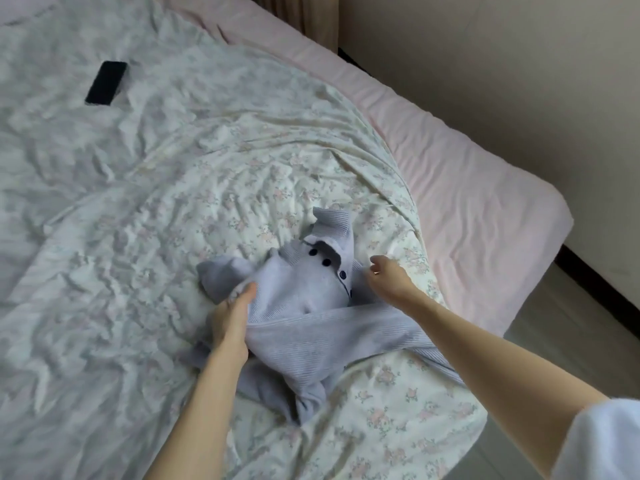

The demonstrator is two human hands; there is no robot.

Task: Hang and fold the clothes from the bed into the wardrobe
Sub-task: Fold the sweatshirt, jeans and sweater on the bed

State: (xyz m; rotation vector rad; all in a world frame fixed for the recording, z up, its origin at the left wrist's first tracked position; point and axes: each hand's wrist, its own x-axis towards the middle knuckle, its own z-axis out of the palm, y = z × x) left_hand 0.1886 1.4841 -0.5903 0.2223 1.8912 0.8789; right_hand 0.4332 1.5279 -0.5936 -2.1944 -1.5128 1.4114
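Observation:
A pale lavender knitted top (304, 323) with a collar and dark buttons lies crumpled on the flowered bed cover (207, 202), one sleeve folded across its front. My left hand (232, 313) grips the fabric at the top's left shoulder, thumb over the knit. My right hand (388, 277) sits at the right shoulder beside the collar, fingers curled down toward the cloth; whether it pinches the fabric is hidden. The wardrobe is out of view.
A black phone (106, 83) lies on the bed cover at the far left. A pink mattress sheet (467, 174) shows along the bed's right edge, next to a beige wall (519, 64) and a strip of floor (571, 323).

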